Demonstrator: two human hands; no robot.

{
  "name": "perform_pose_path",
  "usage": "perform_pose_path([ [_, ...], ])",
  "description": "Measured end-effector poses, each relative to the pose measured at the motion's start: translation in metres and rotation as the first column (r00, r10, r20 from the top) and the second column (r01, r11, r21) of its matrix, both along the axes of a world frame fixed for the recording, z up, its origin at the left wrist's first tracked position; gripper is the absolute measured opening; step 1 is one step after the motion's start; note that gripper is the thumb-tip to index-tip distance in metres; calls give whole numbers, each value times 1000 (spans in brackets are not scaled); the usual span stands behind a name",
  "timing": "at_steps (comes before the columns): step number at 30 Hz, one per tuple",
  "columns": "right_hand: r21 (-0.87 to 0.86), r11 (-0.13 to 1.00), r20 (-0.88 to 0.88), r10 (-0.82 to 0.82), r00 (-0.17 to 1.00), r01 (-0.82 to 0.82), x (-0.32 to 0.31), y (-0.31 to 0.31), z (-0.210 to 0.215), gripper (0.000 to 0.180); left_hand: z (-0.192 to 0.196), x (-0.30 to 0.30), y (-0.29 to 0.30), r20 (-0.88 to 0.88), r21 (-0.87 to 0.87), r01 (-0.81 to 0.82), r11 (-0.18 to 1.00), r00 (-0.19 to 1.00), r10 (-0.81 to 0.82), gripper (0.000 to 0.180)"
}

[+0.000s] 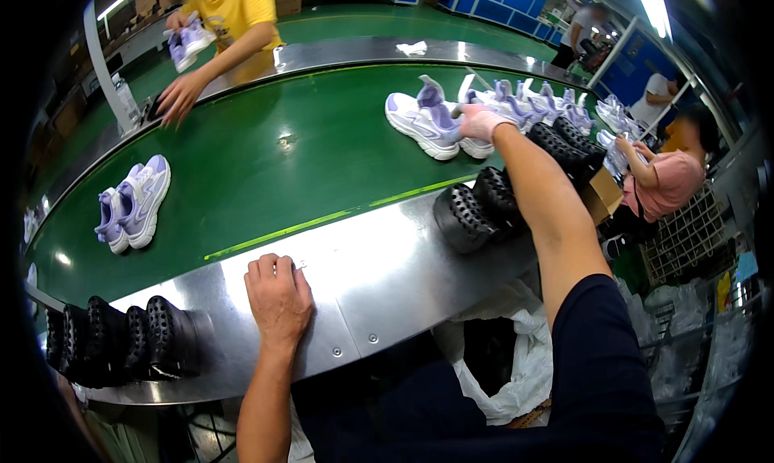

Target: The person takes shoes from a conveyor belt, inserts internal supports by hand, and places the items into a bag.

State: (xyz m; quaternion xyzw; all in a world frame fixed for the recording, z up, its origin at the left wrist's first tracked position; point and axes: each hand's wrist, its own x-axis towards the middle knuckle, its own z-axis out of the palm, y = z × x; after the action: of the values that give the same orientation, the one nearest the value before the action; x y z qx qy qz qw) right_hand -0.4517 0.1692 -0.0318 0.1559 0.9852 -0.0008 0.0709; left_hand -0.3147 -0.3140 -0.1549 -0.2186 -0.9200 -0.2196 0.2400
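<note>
My right hand point(482, 123), in a pale pink glove, reaches across to a white and lilac sneaker point(421, 123) on the green conveyor belt point(282, 164). Its fingers close on the heel end of that shoe, and another sneaker of the same kind sits right behind it, partly hidden by the hand. My left hand point(278, 298) is bare and rests on the metal ledge point(387, 269), fingers curled in with nothing visible in them. A separate pair of white and lilac sneakers point(135, 201) stands on the belt at the left.
Black studded rounded pieces point(165, 338) line the ledge at the left; more point(463, 217) stand under my right arm. Several sneakers point(536, 100) crowd the belt's far right. Across the belt, a person in yellow point(234, 15) holds sneakers. A white bag point(516, 382) hangs below the ledge.
</note>
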Motion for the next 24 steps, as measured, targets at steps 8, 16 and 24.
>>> perform_pose_path([
  [8, 21, 996, 206, -90, 974, 88, -30, 26, -22, 59, 6, 2, 1, 50, 12, -11, 1000, 999, 11, 20],
  [16, -159, 978, -7, 138, 990, -137, -48, -69, -23, 41, 2, 2, -6, 12, 1, -43, 999, 999, 43, 19],
  [24, 100, 995, 14, 13, 1000, -15, -42, -103, -33, 32, 1, 0, -1, -33, 31, 12, 999, 999, -11, 12],
])
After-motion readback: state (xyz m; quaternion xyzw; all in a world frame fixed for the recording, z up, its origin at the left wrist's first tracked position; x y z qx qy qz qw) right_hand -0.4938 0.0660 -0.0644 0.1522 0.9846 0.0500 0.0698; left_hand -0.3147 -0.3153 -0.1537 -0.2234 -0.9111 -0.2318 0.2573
